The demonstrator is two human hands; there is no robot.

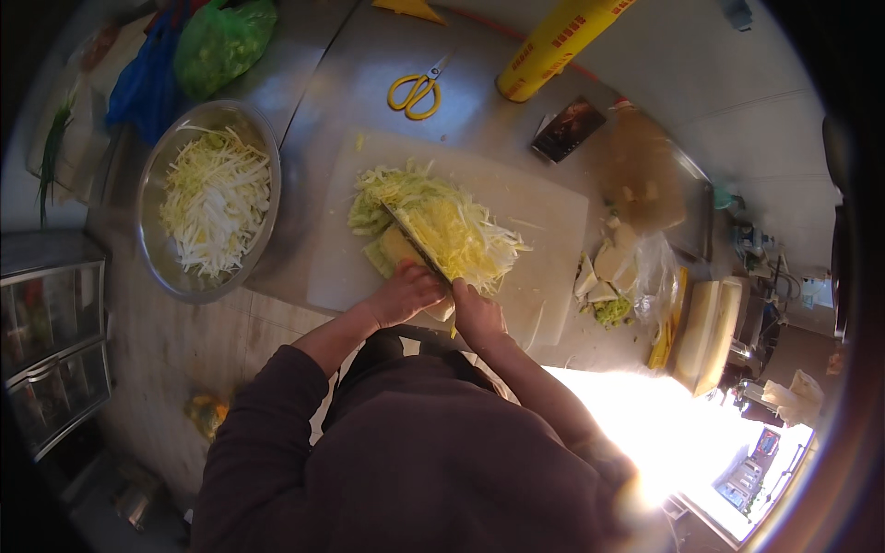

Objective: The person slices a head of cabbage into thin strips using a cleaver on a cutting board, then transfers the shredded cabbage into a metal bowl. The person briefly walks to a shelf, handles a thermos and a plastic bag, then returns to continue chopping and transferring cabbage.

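My right hand (478,314) grips the handle of a kitchen knife (416,243), its blade pointing away from me and to the left. Beneath my left hand (406,296) is an uncut piece of napa cabbage (395,250), with my fingers bent close to the blade. Shredded cabbage (456,225) lies heaped on the right side of the knife and around its tip. All of it rests on a white cutting board (546,269). A steel bowl (269,238) to the left holds a mound of pale cabbage shreds (218,207).
Yellow-handled scissors (417,95) lie beyond the board, left of a yellow roll (553,52). At right are cabbage trimmings (600,294), a clear plastic bag (653,276) and a large bottle (639,169). Green (225,48) and blue bags (148,86) sit at the back left.
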